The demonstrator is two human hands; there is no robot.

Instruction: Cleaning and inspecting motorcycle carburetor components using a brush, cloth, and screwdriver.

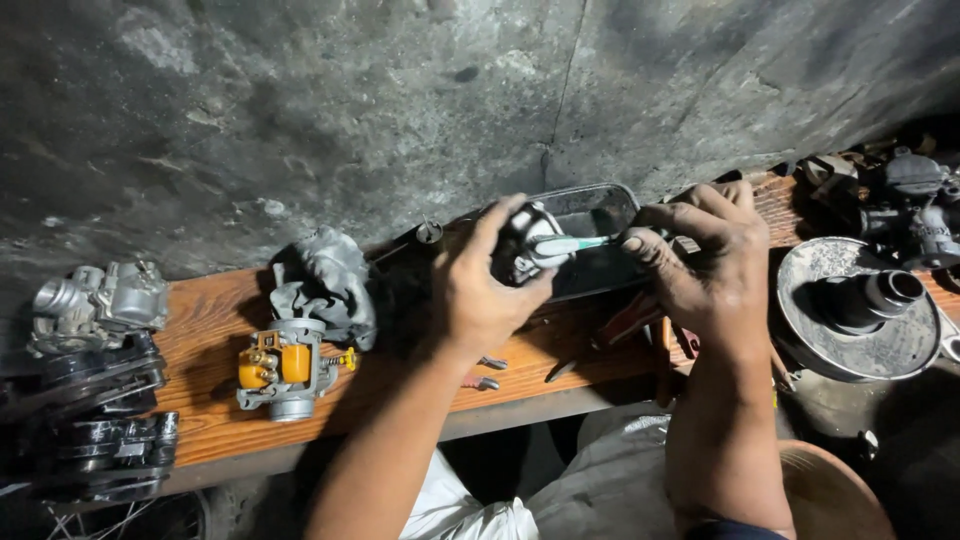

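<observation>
Evidently a scrubbing step: the left hand has its fingers clamped round a small metal carburetor part, held above the dark tray, while the right hand pinches a pale toothbrush against it. Continuing would call for short strokes and turning the part. No packages or labels show; an orange-bodied carburetor sits left on the bench.

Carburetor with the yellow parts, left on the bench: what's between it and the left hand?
Head view: mostly bare wood of the bench between the carburetor and the left hand; a crumpled grey rag lies just behind that stretch.
</observation>
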